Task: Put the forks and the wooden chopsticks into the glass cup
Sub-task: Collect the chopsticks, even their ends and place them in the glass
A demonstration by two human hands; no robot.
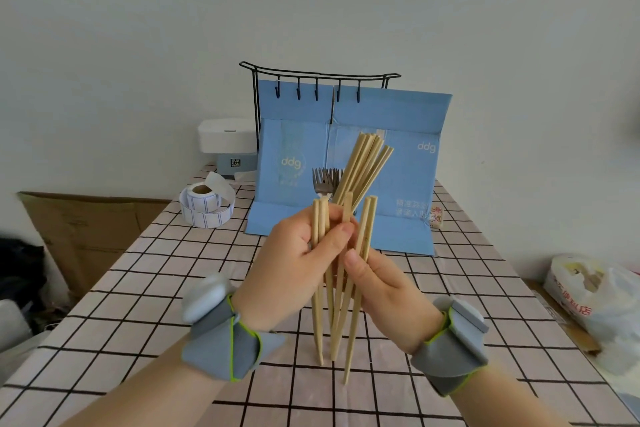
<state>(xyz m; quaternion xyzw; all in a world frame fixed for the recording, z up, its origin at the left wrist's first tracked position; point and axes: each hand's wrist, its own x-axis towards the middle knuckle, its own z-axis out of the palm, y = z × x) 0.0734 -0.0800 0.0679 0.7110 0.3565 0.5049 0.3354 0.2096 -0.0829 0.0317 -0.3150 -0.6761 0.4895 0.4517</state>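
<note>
Wooden chopsticks (332,288), a loose bundle, being held upright above the checked tablecloth (156,288), thick ends up, tips pointing down and hanging just over the cloth. Left hand (294,263) closing around the bundle from the left, thumb pressing across the front of the sticks. Right hand (384,284) gripping the same bundle from the right, thumb lying against one outer stick; both hands meeting at the sticks, close together. Sticks fanning apart at both ends, not aligned.

Behind the hands, a second cluster of chopsticks (365,166) leaning to the right, and fork tines (325,178) showing beside them; container holding these hidden by the hands, so glass cup not confirmable. Standing further back: blue folded cardboard (398,121) and a black wire rack (311,76) with hooks. Resting at left on the cloth: a roll of labels (204,206). Sitting at right edge: a plastic bag (595,291). Grey bands (225,340) wrapping both wrists.
</note>
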